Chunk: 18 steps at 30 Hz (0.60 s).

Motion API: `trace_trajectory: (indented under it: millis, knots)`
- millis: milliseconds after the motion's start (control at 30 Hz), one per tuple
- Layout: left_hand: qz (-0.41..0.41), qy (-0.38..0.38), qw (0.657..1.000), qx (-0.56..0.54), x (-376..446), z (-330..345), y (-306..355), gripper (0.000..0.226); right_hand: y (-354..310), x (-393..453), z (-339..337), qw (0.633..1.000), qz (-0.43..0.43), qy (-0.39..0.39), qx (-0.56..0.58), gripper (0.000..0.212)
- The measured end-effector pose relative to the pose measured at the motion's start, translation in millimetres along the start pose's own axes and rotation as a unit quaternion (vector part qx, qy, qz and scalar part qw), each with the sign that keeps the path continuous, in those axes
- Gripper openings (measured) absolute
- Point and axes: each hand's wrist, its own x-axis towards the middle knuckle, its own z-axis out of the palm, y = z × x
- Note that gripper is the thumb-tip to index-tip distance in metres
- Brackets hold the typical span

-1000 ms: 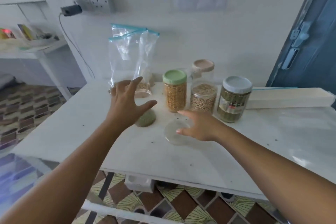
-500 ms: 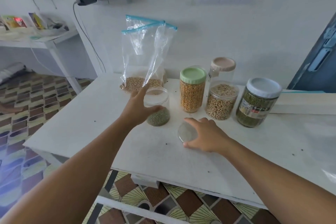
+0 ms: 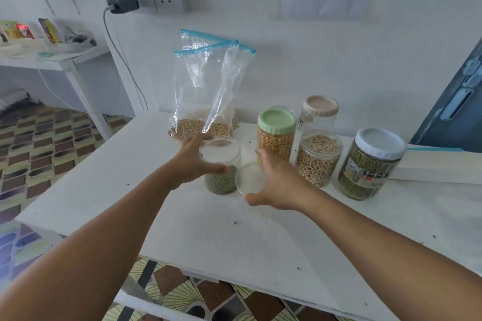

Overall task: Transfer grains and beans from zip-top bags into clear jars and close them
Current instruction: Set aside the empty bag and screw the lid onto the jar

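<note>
Right hand [image 3: 280, 180] grips the clear lid [image 3: 249, 178] just right of the open jar [image 3: 221, 164], tilted; left hand [image 3: 194, 161] clasps the jar's side.

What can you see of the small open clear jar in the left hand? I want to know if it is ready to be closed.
The small clear plastic jar stands upright on the white table, in front of the zip-top bags. It is round and lidless, with green beans filling about its lower third. The left hand wraps its left side at the rim. The right hand holds a clear round lid tilted just beside it, not yet on.
</note>
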Motion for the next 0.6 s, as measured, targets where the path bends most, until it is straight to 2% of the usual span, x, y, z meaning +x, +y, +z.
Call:
trace_trajectory:
  millis: [100,333,600]
  knots:
    - [0.019,-0.016,1.0,-0.002,8,-2,-8,0.122,-13,9,-5,0.999,0.009,-0.004,-0.049,0.123]
    - [0.067,-0.12,0.988,-0.077,28,-9,-22,0.109,-44,18,-23,0.995,0.066,-0.021,-0.074,0.117]
    - [0.128,-0.18,0.973,-0.074,40,-10,-32,0.112,-77,32,-17,0.994,0.057,0.08,-0.051,0.118]
